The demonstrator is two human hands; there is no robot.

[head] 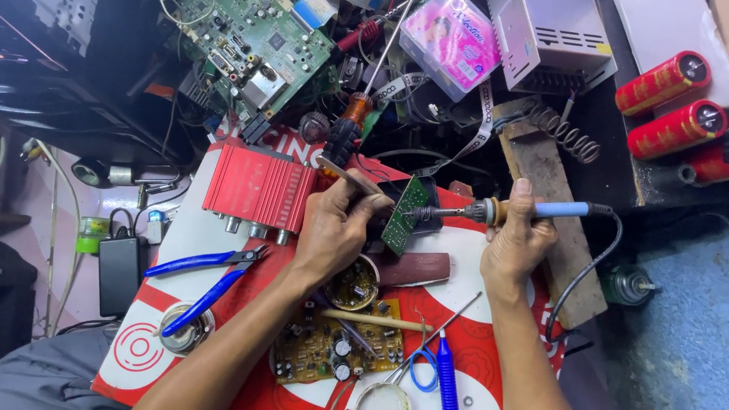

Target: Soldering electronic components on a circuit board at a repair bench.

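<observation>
One small green circuit board (406, 215) stands on edge between both hands, above the red-and-white mat on the table (197, 212). The left hand (335, 229) is closed around it, also pinching a thin rod. The right hand (516, 238) is wrapped around a blue-handled soldering iron (498, 210), its long axis level, tip pointing left and touching the board. Blue pliers (207, 283) lie well left.

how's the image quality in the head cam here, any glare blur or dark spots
Head view: the centre is evenly lit and sharp, so the left hand, small green board and soldering iron in the right hand read clearly; the left edge falls into deep shadow; mild glare on the metal box and pink plastic box; wide-angle bending shows toward the corners.
</observation>
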